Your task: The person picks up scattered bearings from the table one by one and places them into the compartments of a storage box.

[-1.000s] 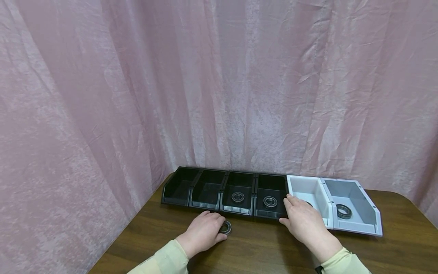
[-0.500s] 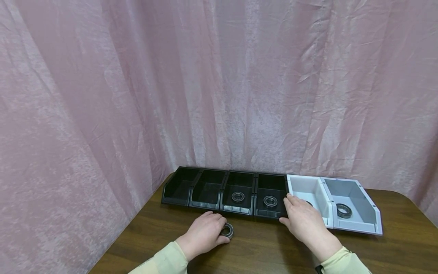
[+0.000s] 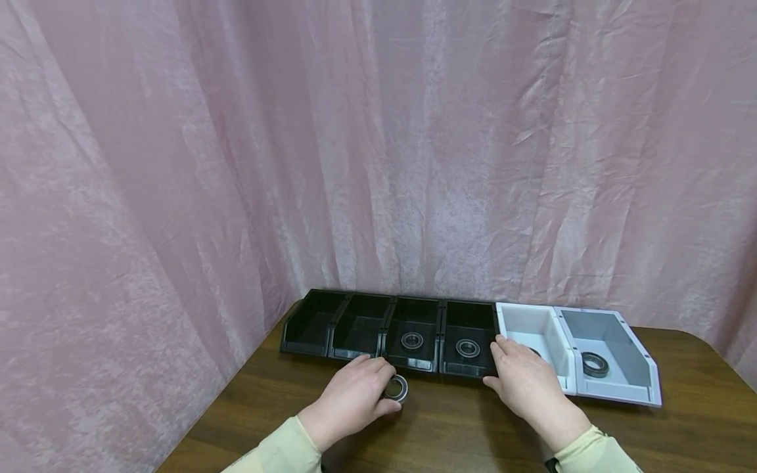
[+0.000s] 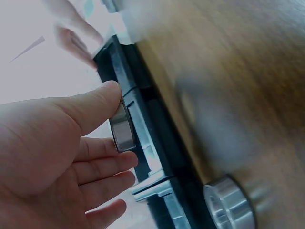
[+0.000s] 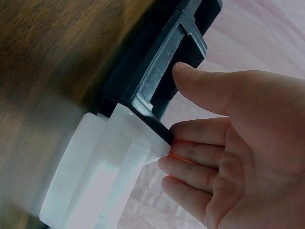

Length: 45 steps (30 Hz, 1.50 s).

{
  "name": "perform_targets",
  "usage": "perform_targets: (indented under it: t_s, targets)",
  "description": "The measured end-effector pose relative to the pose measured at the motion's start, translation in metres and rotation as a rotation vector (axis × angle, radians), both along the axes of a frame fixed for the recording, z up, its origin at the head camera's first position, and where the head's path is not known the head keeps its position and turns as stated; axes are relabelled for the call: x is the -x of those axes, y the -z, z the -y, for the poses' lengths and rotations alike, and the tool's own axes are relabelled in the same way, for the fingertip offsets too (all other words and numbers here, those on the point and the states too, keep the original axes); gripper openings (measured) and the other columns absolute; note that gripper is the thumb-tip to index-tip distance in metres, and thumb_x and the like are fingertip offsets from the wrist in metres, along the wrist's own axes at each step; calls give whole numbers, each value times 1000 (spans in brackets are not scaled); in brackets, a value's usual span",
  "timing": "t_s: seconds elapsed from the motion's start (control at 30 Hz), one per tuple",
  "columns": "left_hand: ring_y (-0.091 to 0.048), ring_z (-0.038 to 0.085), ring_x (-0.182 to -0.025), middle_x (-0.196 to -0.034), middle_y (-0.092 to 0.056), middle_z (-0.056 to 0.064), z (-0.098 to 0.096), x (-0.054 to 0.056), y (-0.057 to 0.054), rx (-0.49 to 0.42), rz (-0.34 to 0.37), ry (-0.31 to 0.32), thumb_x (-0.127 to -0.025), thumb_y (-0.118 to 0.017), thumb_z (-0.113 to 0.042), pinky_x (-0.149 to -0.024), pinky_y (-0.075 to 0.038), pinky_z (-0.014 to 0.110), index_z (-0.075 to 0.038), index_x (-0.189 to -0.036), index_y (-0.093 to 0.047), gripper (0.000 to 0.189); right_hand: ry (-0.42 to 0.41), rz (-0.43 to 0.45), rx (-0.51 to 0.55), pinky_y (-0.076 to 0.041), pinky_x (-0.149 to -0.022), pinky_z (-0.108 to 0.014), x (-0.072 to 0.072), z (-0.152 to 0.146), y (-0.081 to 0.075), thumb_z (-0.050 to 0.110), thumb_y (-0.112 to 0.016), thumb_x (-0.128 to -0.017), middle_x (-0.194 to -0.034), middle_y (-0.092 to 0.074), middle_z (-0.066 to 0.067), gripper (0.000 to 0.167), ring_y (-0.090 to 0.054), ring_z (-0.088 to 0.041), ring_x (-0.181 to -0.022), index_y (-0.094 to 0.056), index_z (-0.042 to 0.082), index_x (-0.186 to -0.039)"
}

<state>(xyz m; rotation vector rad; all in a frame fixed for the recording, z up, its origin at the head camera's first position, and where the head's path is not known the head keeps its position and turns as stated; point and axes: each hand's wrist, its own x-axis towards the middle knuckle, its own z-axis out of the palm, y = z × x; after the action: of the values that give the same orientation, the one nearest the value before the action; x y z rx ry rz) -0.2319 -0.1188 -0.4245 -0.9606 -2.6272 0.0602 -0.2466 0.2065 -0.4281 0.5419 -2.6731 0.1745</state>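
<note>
My left hand [image 3: 351,397] pinches a ball bearing [image 4: 123,131] between thumb and fingers, holding it on edge in front of the black bins. In the left wrist view another bearing [image 4: 233,207] lies on the table near that hand; the hand hides it in the head view. My right hand [image 3: 526,378] rests its fingertips on the wall where the rightmost black bin [image 3: 470,315] meets the white bin [image 3: 523,318], its thumb over the black bin's front. A bearing [image 3: 458,349] lies flat in that black bin, and another bearing [image 3: 403,341] in the black bin to its left.
The two leftmost black bins [image 3: 367,315] show no bearing. A light grey bin [image 3: 591,328] ends the row at the right, with a bearing [image 3: 595,374] inside. Brown wooden tabletop [image 3: 437,427] lies in front; a pink curtain [image 3: 414,164] hangs behind.
My left hand has lifted the bearing slightly and moved it a little right and toward the bins, tilting it up. The right hand has stayed in place.
</note>
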Motion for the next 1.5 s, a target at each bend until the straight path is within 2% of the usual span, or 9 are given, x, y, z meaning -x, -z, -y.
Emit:
perform_targets:
  t_s: [0.2,0.27,0.57,0.9,1.27,1.5]
  targets:
    - [-66,26,-138,-134,-75,6,-2,-3,-7,13,-2,1,-95,-88,-47,-120,-48,49,-9,-126,-76,51,4,28,-13,-55,-107,-59,1,1,-1,28,-93,-90,-142,-67,-31,63,-67,-48,-129,-70,-14,-130]
    - [-64,27,-140,-137,-74,7,-2,-4,-9,13,-1,4,-96,-87,-48,-121,-47,49,-8,-127,-76,51,7,34,-17,-55,-107,-59,1,0,-2,29,-92,-90,-142,-67,-31,63,-67,-48,-129,-70,-14,-131]
    - [-65,29,-139,-136,-74,9,-2,-5,-13,-27,-67,7,-94,-89,-46,-121,-46,50,-8,-123,-75,50,6,29,-15,-54,-108,-59,0,0,-1,28,-92,-90,-142,-67,-31,63,-66,-48,-130,-70,-14,-131]
    - [-65,30,-139,-136,-74,11,5,-1,-23,-67,-90,-11,-94,-89,-46,-122,-46,51,-7,-121,-73,50,4,32,-24,-53,-109,-58,1,0,0,29,-92,-90,-143,-66,-32,64,-65,-47,-132,-70,-14,-132]
    - [-67,33,-135,-126,-75,10,13,9,-26,-72,-158,-9,-92,-91,-45,-118,-48,54,-6,-118,-71,51,2,29,-26,-53,-109,-58,1,-1,-1,29,-92,-90,-142,-66,-32,64,-65,-48,-131,-69,-15,-131]
    - [-67,36,-134,-130,-75,14,18,17,-31,-75,-152,-30,-94,-89,-44,-118,-48,55,-4,-121,-72,51,-2,27,-20,-53,-110,-57,1,0,-1,29,-92,-90,-142,-66,-32,64,-65,-47,-132,-70,-14,-132]
